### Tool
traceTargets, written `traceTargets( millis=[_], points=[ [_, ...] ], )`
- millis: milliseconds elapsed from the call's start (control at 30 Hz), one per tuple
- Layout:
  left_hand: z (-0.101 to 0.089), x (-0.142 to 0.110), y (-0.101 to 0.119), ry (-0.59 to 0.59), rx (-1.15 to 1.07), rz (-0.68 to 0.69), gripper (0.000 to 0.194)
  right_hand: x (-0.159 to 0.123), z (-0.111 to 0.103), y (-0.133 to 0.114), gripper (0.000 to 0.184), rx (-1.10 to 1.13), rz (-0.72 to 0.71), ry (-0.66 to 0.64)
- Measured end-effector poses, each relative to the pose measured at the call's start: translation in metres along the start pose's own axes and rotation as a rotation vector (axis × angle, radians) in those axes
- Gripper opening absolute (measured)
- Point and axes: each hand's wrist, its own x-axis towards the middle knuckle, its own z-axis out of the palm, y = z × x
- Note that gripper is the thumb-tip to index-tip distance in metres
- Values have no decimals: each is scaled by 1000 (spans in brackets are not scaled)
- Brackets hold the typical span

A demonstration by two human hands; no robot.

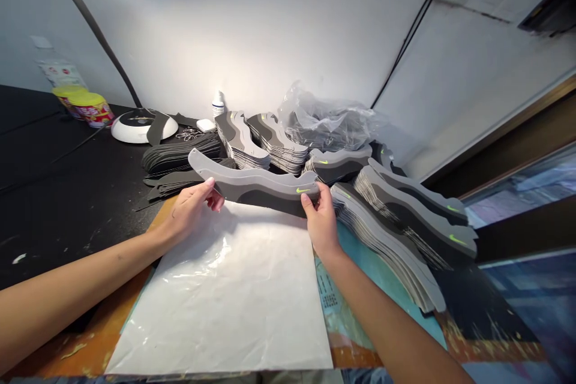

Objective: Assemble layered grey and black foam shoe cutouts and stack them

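Note:
A curved shoe upper piece (256, 185), light grey along its top and dark grey below with a small yellow-green swoosh, is stretched between my two hands above the white sheet (234, 300). My left hand (193, 207) pinches its lower left edge, thumb in front. At the right end, near the swoosh, my right hand (321, 216) grips it with the thumb on the front face. The fingers behind the piece are partly hidden.
Stacks of similar grey pieces (387, 252) lie to the right and more (243, 141) at the back. Dark strips (180, 153) are piled at left. Behind stand a clear plastic bag (328, 117), a white lamp base (144, 127), a small white bottle (218, 103) and yellow-lidded tubs (92, 109).

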Motion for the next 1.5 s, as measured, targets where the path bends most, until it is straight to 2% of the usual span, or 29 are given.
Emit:
traceTargets(
  millis=[133,300,500,1000,1300,1500],
  points=[
    [2,-1,10,-20,49,-29,55,0,-1,-1,36,-8,-11,-9],
    [1,1,3,-32,27,-20,53,1,-1,3,37,-26,-14,-1],
    [2,2,-4,-56,-117,-35,48,3,-1,9,37,-31,2,10],
    [2,3,-6,-49,-86,8,48,4,-1,11,40,24,58,7],
    [-4,-1,-13,-126,-80,116,52,3,-1,-5,51,191,307,-24],
    [-2,-1,-14,-155,-186,86,51,4,0,-9,52,358,401,-32]
  ],
)
